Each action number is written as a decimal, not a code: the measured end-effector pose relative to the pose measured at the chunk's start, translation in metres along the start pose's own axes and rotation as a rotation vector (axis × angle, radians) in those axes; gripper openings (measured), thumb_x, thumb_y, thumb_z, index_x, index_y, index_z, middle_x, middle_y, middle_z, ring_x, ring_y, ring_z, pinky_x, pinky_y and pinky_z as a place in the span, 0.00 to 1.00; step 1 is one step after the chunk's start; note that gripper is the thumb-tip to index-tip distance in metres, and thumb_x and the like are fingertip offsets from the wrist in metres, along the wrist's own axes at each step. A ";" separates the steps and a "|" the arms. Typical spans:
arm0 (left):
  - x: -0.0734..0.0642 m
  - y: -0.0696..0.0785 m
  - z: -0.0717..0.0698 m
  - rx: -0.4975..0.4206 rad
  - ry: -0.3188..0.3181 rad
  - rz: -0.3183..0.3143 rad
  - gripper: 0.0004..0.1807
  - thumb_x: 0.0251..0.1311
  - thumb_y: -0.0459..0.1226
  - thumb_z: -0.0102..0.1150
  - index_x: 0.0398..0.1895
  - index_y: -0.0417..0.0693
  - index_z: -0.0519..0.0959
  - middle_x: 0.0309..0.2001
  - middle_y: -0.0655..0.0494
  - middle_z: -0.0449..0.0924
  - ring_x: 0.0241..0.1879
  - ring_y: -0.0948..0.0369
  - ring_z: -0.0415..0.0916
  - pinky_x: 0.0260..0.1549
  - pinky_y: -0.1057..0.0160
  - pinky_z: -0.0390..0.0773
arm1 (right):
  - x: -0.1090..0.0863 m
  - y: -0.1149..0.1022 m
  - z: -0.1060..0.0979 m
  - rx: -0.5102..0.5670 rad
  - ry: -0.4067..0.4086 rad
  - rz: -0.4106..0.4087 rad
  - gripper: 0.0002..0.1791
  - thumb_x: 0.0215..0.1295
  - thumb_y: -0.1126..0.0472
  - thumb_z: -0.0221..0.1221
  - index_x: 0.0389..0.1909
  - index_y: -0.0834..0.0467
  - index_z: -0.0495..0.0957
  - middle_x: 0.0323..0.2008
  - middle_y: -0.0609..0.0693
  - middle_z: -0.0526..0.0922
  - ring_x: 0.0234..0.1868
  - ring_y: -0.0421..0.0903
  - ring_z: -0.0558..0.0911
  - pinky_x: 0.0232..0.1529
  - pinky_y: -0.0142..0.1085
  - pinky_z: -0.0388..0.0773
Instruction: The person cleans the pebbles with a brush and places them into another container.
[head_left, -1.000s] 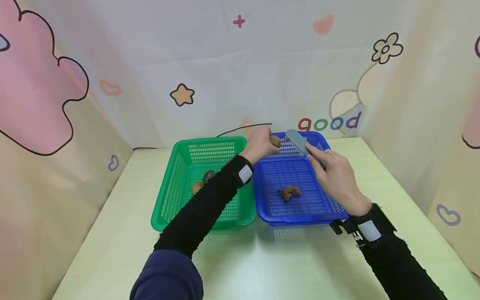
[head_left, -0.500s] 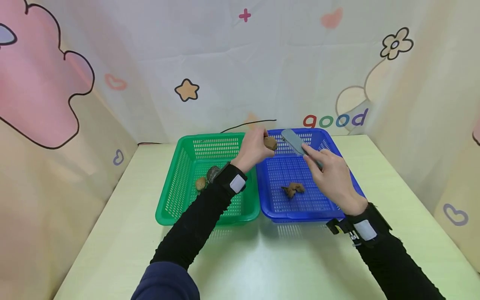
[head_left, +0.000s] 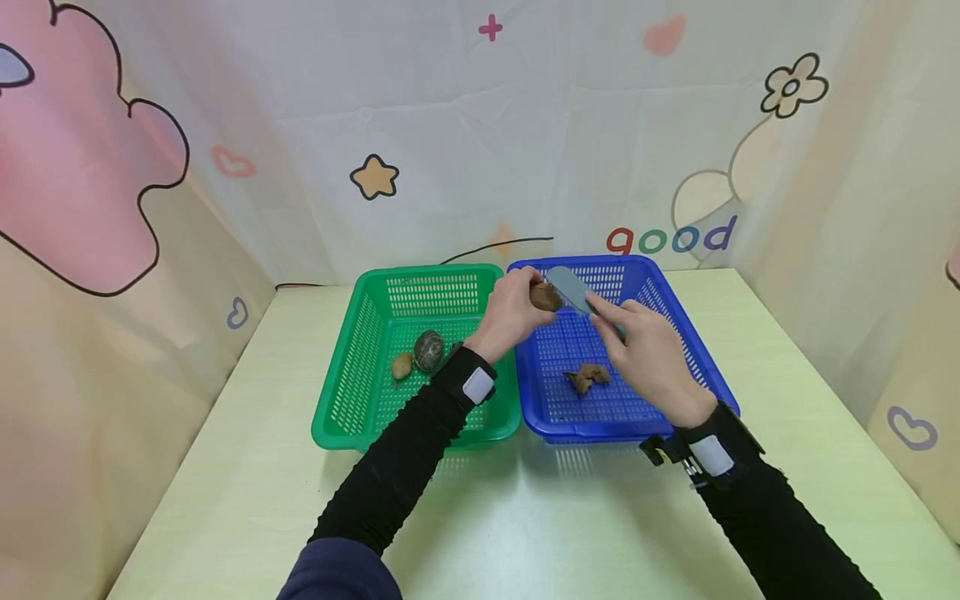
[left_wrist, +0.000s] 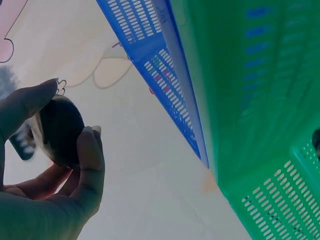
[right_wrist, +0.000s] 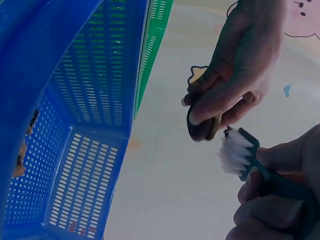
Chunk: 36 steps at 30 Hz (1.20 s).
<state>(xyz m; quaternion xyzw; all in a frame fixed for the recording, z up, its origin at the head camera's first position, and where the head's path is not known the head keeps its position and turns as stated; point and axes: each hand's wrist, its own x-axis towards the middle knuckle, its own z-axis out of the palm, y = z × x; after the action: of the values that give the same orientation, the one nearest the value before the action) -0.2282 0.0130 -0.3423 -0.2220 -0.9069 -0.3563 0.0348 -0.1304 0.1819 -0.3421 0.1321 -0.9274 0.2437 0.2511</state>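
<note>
My left hand (head_left: pixel 512 314) pinches a smooth, rounded brown stone (head_left: pixel 546 297) between thumb and fingers, held up over the inner rims of the two baskets. In the left wrist view the stone (left_wrist: pixel 61 131) looks dark and oval. My right hand (head_left: pixel 654 357) grips a blue-grey brush (head_left: pixel 567 287) by its handle, its head close beside the stone. White bristles (right_wrist: pixel 235 154) face the stone in the right wrist view, with a small gap between. Crumpled dry brown leaves (head_left: pixel 588 378) lie in the blue basket (head_left: pixel 585 435) below.
At left stands the green basket (head_left: pixel 433 298), its side against the blue one. Inside it are a dark round stone (head_left: pixel 429 351) with pale lines and a smaller tan stone (head_left: pixel 402 366). Both baskets rest on a pale table (head_left: pixel 480 517) in front of a printed curtain (head_left: pixel 450 125).
The brush has moved left and slightly down, nearer to the stone. The left hand keeps its pinch and has shifted a little; the dark round stone in the green basket now shows more fully.
</note>
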 end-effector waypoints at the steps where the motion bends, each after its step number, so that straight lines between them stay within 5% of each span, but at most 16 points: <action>1: 0.000 0.000 0.001 -0.002 0.007 0.002 0.28 0.54 0.38 0.70 0.58 0.42 0.73 0.51 0.46 0.77 0.49 0.53 0.75 0.45 0.61 0.78 | 0.000 0.000 0.001 -0.006 -0.005 -0.015 0.19 0.69 0.63 0.57 0.59 0.61 0.76 0.20 0.52 0.67 0.20 0.43 0.62 0.17 0.30 0.58; 6: 0.001 -0.001 0.002 0.001 0.050 0.014 0.28 0.52 0.38 0.71 0.57 0.41 0.75 0.51 0.46 0.79 0.49 0.53 0.76 0.46 0.60 0.78 | -0.002 -0.001 0.002 -0.040 -0.013 -0.057 0.19 0.67 0.64 0.58 0.58 0.60 0.78 0.19 0.50 0.66 0.18 0.41 0.60 0.16 0.29 0.57; 22: 0.002 -0.003 -0.003 -0.037 0.024 0.090 0.28 0.53 0.36 0.69 0.58 0.40 0.75 0.52 0.44 0.78 0.50 0.51 0.76 0.46 0.60 0.79 | 0.004 -0.002 -0.001 -0.088 -0.003 -0.077 0.19 0.67 0.63 0.58 0.58 0.57 0.78 0.19 0.51 0.66 0.19 0.42 0.61 0.16 0.30 0.56; 36: 0.002 -0.011 0.001 -0.083 0.046 0.056 0.30 0.53 0.35 0.69 0.61 0.39 0.74 0.55 0.44 0.78 0.52 0.51 0.76 0.47 0.59 0.78 | 0.002 -0.003 0.005 -0.081 -0.027 -0.103 0.19 0.67 0.63 0.58 0.58 0.58 0.78 0.19 0.51 0.66 0.18 0.41 0.60 0.17 0.29 0.56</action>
<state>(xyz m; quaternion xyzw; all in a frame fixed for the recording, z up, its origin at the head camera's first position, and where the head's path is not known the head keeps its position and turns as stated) -0.2352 0.0073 -0.3498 -0.2402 -0.8837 -0.3977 0.0563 -0.1327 0.1762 -0.3439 0.1726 -0.9318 0.1907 0.2560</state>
